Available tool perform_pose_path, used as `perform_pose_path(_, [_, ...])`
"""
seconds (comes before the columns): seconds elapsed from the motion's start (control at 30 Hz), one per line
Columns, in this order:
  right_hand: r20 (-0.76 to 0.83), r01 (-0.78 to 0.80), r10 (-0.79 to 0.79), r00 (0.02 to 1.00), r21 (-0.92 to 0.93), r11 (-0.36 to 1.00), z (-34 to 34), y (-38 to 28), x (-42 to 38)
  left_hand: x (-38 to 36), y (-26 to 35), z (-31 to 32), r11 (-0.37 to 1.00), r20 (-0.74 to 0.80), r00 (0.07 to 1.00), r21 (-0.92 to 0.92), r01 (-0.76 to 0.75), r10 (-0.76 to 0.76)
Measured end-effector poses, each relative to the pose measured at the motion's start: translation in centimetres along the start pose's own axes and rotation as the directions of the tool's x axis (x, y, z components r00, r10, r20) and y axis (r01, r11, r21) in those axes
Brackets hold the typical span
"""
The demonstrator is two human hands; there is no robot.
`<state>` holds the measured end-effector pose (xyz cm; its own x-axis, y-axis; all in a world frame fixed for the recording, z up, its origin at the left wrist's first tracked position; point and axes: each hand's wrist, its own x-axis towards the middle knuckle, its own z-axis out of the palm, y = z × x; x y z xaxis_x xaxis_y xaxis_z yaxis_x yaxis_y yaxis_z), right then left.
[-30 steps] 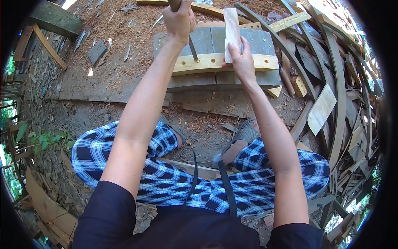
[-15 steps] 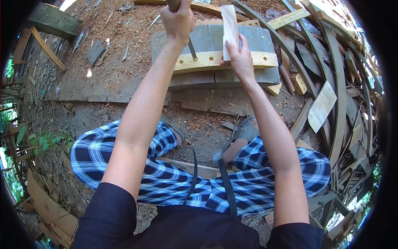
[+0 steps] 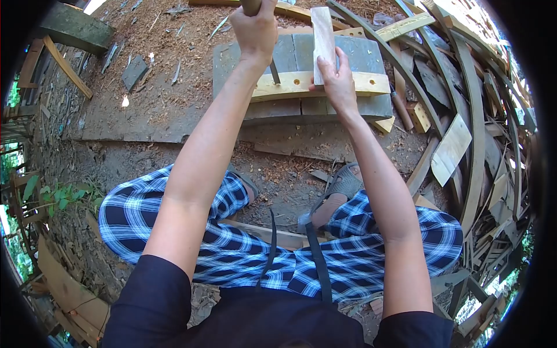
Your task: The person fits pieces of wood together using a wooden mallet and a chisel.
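Note:
My left hand (image 3: 255, 36) is wrapped round the handle of a chisel (image 3: 274, 72), whose blade slants down to a pale curved wooden strip (image 3: 362, 85). The blade tip stands at the strip's left part. Round holes run along the strip's face. My right hand (image 3: 337, 78) grips the lower end of a flat, pale wooden bar (image 3: 323, 40), held nearly upright just right of a hole, its lower end overlapping the strip. Under the strip lies a grey block (image 3: 239, 58) with a seam across its middle.
Curved wooden lengths (image 3: 477, 122) and offcuts pile up on the right. A tool with a wooden handle (image 3: 401, 111) lies beside the grey block, near a drilled wood piece (image 3: 419, 116). Wood chips (image 3: 168, 75) cover the ground behind. A heavy beam (image 3: 75, 29) sits far left.
My left hand has shifted slightly right and toward me, and the chisel stands steeper with its tip a little further right. My right hand and the wooden bar have barely moved.

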<state>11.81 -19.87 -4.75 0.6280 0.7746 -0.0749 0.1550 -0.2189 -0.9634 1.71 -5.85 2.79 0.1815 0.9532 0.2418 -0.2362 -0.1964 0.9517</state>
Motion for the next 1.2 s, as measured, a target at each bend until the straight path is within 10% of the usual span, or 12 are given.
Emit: perform_pose_path(1.2, [0.016,-0.002,0.001,1.000,0.044,0.999,-0.1,0.0,-0.1,-0.4,-0.5,-2.4,0.970,0.148,0.986,-0.240,-0.041,0.078])
